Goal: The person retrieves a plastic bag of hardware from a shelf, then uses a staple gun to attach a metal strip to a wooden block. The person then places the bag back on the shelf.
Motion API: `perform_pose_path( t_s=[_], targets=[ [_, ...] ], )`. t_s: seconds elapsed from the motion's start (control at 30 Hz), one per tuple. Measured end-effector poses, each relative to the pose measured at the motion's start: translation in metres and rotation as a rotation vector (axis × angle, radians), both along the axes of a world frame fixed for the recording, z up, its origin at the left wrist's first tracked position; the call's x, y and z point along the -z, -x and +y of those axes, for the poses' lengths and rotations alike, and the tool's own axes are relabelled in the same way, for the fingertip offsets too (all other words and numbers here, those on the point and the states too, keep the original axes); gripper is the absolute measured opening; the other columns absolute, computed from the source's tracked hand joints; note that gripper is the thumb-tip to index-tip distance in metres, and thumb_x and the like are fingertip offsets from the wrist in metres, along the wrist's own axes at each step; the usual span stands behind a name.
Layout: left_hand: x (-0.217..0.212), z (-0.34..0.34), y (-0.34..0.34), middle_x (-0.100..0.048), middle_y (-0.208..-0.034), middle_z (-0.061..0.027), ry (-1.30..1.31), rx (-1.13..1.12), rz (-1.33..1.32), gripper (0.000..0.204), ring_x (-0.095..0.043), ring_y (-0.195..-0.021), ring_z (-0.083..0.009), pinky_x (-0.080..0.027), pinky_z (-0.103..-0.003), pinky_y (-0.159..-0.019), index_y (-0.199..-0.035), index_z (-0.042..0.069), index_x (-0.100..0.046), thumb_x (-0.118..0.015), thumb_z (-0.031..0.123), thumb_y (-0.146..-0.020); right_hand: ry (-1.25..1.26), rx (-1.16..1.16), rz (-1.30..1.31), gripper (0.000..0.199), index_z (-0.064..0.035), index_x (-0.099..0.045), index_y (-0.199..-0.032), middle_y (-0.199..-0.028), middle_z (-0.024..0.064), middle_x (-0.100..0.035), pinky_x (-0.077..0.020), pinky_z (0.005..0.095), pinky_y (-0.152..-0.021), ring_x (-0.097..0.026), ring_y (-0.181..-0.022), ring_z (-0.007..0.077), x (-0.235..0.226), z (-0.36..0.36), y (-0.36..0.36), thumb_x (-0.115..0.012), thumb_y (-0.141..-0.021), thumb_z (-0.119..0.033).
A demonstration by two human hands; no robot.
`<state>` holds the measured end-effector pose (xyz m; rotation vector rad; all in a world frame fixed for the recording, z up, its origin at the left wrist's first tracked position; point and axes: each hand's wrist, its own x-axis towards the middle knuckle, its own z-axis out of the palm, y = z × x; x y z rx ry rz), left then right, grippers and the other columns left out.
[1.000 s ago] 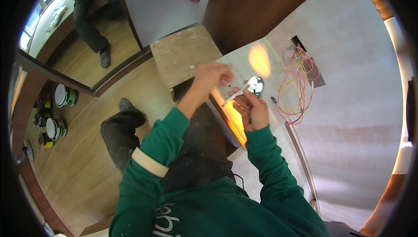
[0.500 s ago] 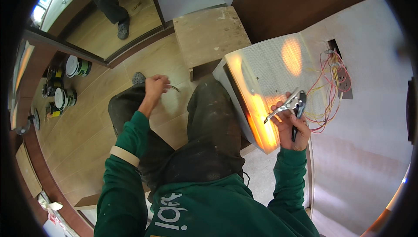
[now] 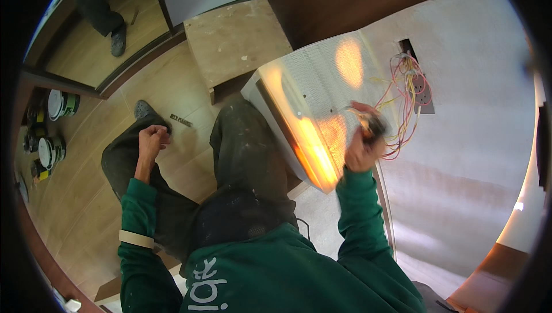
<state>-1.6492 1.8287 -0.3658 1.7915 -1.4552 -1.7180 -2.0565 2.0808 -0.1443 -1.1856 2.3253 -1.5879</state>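
Observation:
My right hand (image 3: 362, 151), blurred by motion, is closed round a pair of pliers (image 3: 374, 124) with metal jaws and dark grips. It is over the right end of a pale box (image 3: 310, 91) with a mesh-like top and a bright orange glow along its near side. Just beyond the hand, a loose bundle of pink and yellow wires (image 3: 407, 120) hangs from the wall. My left hand (image 3: 153, 140) rests by my left knee, fingers curled in; whatever they may hold is hidden. Near it on the floor lies a short dark strip (image 3: 181, 120).
The wires come out of a dark wall slot (image 3: 408, 47) beside a socket plate (image 3: 424, 95). A worn wooden stool (image 3: 238, 40) stands beyond my knees. Several buckets and tins, among them a white-lidded bucket (image 3: 62, 104), stand at the left. A mirrored panel (image 3: 80, 48) is at the far left.
My right hand has turned and swung the pliers away from the box's glowing edge, toward the wires. My left hand has drawn back to my knee and curled its fingers. The view has shifted.

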Motion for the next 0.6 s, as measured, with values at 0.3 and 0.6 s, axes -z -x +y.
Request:
perform_pose_path(
  t_s=[0.3,0.6],
  targets=[
    [-0.099,0.065,0.109,-0.072,-0.090,-0.0086,0.427,0.212,0.354,0.021,-0.068,-0.077,-0.0137,-0.056,-0.031,-0.071,-0.111,-0.001,-0.070,-0.071,0.010,-0.094,0.246,-0.169,-0.678,0.058,0.0085,-0.058,-0.126,-0.121,0.0225,-0.069,-0.0497,0.0420,-0.106,-0.066,-0.120,0.0341,0.010,-0.004,-0.002,-0.046,-0.069,0.013],
    [-0.246,0.125,0.260,-0.071,-0.086,-0.0106,0.563,0.614,0.591,0.027,-0.060,-0.071,-0.0114,-0.052,-0.027,-0.069,-0.121,0.000,-0.070,-0.069,0.006,-0.095,0.299,-0.252,-1.232,0.055,0.0134,-0.054,-0.130,-0.130,0.0271,-0.063,-0.0521,0.0466,-0.106,-0.066,-0.118,0.0369,-0.028,-0.010,-0.013,-0.049,-0.075,0.012]
  ],
)
